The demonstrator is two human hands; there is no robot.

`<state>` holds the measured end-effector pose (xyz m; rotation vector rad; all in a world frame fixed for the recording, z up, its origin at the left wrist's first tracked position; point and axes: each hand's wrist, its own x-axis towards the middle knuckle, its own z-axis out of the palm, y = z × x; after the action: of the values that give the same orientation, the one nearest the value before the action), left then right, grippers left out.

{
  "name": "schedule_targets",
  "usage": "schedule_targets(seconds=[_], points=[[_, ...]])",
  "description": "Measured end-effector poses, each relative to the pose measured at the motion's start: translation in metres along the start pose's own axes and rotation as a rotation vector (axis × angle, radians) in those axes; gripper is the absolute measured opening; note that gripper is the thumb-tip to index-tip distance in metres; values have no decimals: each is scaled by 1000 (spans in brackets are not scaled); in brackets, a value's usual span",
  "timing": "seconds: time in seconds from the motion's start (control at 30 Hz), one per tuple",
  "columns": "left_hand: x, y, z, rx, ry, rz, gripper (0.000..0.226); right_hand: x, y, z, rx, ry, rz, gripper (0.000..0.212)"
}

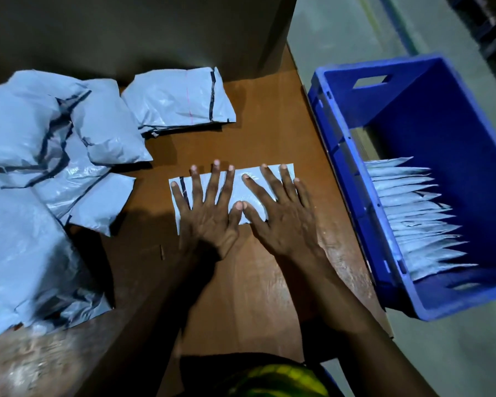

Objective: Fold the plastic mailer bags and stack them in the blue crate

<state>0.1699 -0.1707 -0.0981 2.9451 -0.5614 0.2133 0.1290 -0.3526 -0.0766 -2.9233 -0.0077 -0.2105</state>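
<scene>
On table (255, 282) | left hand (206, 214), right hand (281, 217) — fingers spread flat | pressing mailer (239, 186)

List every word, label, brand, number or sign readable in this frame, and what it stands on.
No readable text anywhere.
Folded mailer under left hand and right hand: one dark strip, no print.
Mailer stack at the back: pink dotted line, dark strips, no letters; a pale speck at its front edge is too small to read.
Blue crate and the filed mailers in it: no label shows.
</scene>
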Motion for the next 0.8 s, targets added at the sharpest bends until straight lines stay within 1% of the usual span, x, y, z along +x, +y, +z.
schedule_targets(seconds=[0.2,0.27,0.4,0.43,0.5,0.57,0.6,0.67,0.73,0.8], points=[[-2,2,-3,-24,12,-1,70,-3,2,1,-4,-27,-8,58],[-1,3,-8,-37,-30,2,70,-1,3,-2,6,-45,-12,59],[-4,-4,-13,-38,-96,61,69,-1,2,-9,63,-89,-34,58],[-5,-5,-15,-49,-101,61,69,-1,1,-11,109,-62,-40,57],[-10,-5,-18,-103,-91,64,70,-7,2,-16,289,44,-56,50],[-16,-4,-23,-249,-69,71,74,-17,7,-19,500,189,-77,39],[-21,-3,-28,-336,-54,68,76,-22,11,-19,556,247,-78,34],[-33,-1,-33,-420,8,86,75,-31,16,-18,538,308,-51,28],[-44,0,-31,-437,65,104,64,-35,15,-15,483,326,-27,21],[-51,0,-29,-463,94,82,51,-35,12,-15,440,332,-38,13]])
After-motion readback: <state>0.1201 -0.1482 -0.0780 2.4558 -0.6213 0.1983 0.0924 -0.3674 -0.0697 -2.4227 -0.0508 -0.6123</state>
